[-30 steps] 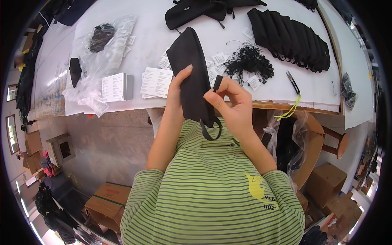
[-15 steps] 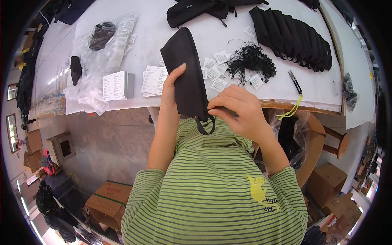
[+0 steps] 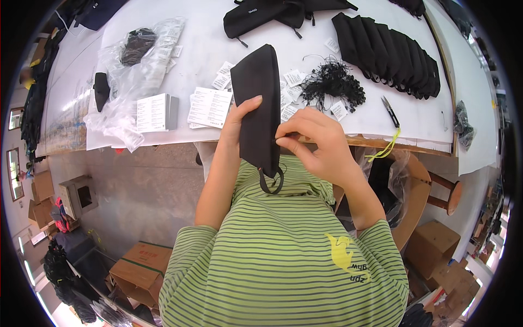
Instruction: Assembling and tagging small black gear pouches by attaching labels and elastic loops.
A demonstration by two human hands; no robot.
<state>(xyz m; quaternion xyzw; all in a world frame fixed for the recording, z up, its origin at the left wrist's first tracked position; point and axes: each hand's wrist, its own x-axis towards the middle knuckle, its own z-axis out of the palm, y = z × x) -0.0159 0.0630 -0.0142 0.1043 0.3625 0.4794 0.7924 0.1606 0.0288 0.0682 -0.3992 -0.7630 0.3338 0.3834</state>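
Observation:
A slim black pouch [image 3: 257, 76] is held upright and slightly tilted over the table's near edge, its wide end pointing away from me. My left hand [image 3: 235, 126] grips it along the left side, thumb across the front and the other fingers hidden behind. At the pouch's right edge, about midway, my right hand [image 3: 320, 143] pinches a small dark piece between thumb and forefinger; it looks like a zipper pull, mostly covered by the fingertips. A black strap loop [image 3: 263, 184] hangs from the pouch's near end, in front of my striped shirt.
Similar black pouches [image 3: 389, 52] lie overlapped in a row at the right; more [image 3: 256, 22] sit at the back. Near the middle are a tangle of black cords [image 3: 335, 84] and white labels [image 3: 294, 78]. Thread snips [image 3: 390, 110], card stacks [image 3: 151, 114] and a plastic bag [image 3: 117, 117] flank them.
The pinching right fingers have gone from the pouch's near end to midway along its right edge. The pouch has shifted slightly right and toward me, standing more upright.

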